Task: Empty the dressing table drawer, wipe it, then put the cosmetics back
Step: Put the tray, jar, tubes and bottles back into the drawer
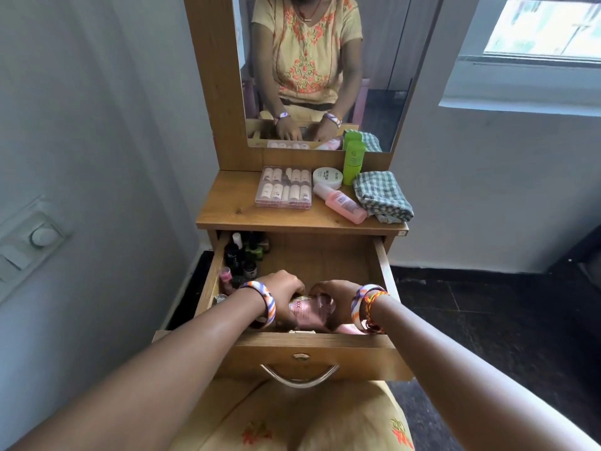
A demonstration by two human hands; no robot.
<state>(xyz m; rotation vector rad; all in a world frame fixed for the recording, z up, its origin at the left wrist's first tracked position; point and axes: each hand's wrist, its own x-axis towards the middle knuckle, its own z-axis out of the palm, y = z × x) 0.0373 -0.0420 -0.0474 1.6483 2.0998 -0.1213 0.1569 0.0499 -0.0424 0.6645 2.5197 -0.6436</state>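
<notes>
The wooden drawer (383, 265) is pulled out toward me. Both hands are inside its front part. My left hand (286, 289) and my right hand (335, 292) together grip a pink bottle (309, 312) lying on its side. Several small dark and green nail polish bottles (250, 252) stand along the drawer's left side. On the tabletop (231, 203) lie a clear case of small bottles (284, 187), a white jar (327, 176), a green bottle (353, 162), a pink bottle on its side (344, 205) and a folded checked cloth (382, 196).
A mirror (374, 76) above the table reflects a person and both hands. A grey wall with a switch panel (29, 245) is at the left. A window (536, 27) is at the upper right, dark floor (487, 320) at the right.
</notes>
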